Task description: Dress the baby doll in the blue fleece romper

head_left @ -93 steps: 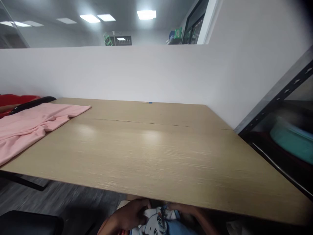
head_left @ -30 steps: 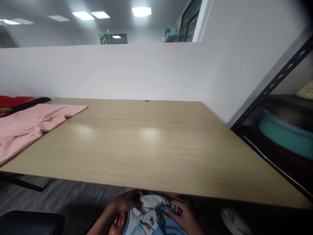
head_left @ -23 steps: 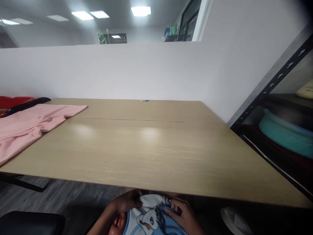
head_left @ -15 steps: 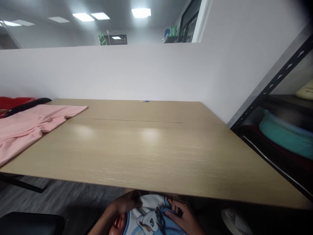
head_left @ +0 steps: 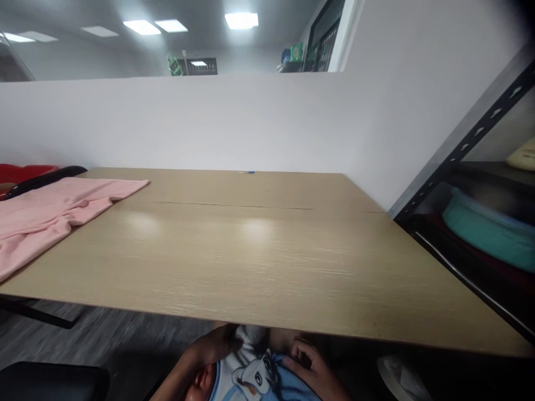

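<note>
Head feed, my only view. Left hand (head_left: 215, 342): fingers closed on the upper white end of a white-and-blue cloth (head_left: 253, 379), fabric bunched at the fingertips. Right hand (head_left: 311, 365): fingers curled, thumb against the cloth's blue side; can't tell from here whether it is pinching any fabric. Cloth sits low, just below the near edge of the worktop (head_left: 251, 267), between both hands, printed with a cartoon figure, one eye showing. Shiny reddish object (head_left: 203, 381) under the left forearm, beside the cloth; can't make out what it is.

On the worktop I have a pink garment (head_left: 62, 209), spread at far left with creases, and a small blue-tipped stick (head_left: 251, 172) at the back edge, by the white wall (head_left: 209, 122). Red item (head_left: 27, 175) and a black curved bar behind the pink garment. Right side: slotted metal rack (head_left: 463, 147), teal tub (head_left: 489, 228) on its shelf, blurry. Black seat (head_left: 54, 381) bottom left, over grey floor (head_left: 134, 328).
</note>
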### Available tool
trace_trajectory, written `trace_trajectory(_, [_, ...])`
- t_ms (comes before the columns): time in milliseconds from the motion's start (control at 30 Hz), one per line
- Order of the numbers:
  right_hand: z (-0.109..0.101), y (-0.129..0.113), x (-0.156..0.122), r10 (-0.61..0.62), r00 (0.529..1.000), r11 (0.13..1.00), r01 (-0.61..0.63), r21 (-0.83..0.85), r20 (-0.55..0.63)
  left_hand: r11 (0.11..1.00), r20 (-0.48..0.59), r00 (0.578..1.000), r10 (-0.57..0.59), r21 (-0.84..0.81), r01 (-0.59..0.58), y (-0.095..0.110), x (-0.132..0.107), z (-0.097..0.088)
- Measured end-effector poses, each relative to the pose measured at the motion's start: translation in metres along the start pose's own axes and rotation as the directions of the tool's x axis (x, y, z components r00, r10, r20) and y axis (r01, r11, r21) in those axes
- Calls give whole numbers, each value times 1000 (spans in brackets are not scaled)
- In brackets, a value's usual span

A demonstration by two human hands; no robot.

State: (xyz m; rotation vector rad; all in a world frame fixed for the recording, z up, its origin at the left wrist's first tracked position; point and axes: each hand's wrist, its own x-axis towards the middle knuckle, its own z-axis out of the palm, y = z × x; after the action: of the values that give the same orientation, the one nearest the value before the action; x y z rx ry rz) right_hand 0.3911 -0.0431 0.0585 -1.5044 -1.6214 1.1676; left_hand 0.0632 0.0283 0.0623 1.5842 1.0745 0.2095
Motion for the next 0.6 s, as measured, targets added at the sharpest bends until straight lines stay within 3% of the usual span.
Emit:
trace_trajectory(167, [-10, -41, 3, -69, 983, 995, 80, -61, 170, 997, -43, 999, 26, -67, -29, 9, -5, 1])
trace_trajectory(333, [13, -94, 7, -81, 943, 976, 140, -166, 322, 1000, -185, 983, 8, -25, -13, 16, -11, 2])
trace_trajectory(500, [35, -121, 12, -11, 896, 946, 153, -287, 443, 993, -403, 914, -45, 84, 86, 20, -26, -1])
trace_trajectory(600, [41, -120, 18, -82, 876, 941, 224, -252, 474, 985, -482, 875, -47, 123, 121, 28, -48, -1])
